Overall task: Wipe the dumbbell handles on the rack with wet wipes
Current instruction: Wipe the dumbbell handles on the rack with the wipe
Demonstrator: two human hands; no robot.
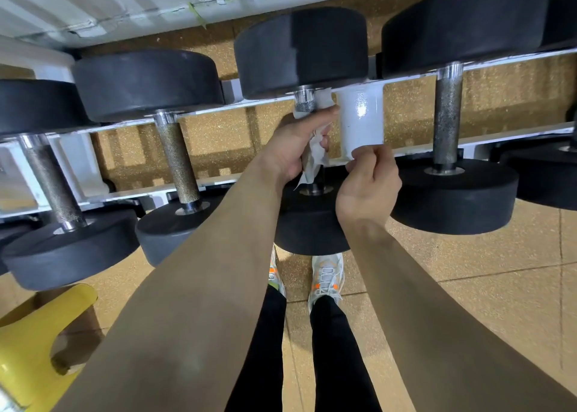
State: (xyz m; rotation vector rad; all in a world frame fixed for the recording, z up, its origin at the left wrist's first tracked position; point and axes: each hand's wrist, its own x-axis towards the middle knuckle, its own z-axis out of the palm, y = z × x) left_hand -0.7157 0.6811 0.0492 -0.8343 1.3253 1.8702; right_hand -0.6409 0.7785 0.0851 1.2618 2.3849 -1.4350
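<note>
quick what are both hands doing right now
Left hand: grips the wet wipe round a dumbbell handle.
Right hand: fingers curled by the rack, hold cannot be told.

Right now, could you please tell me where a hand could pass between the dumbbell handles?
Two gaps are open: between the brass-toned handle and the left hand, and between the white rack post and the grey handle. It is crowded at the middle handle, where the wet wipe, the right hand and the post bunch together.
</note>
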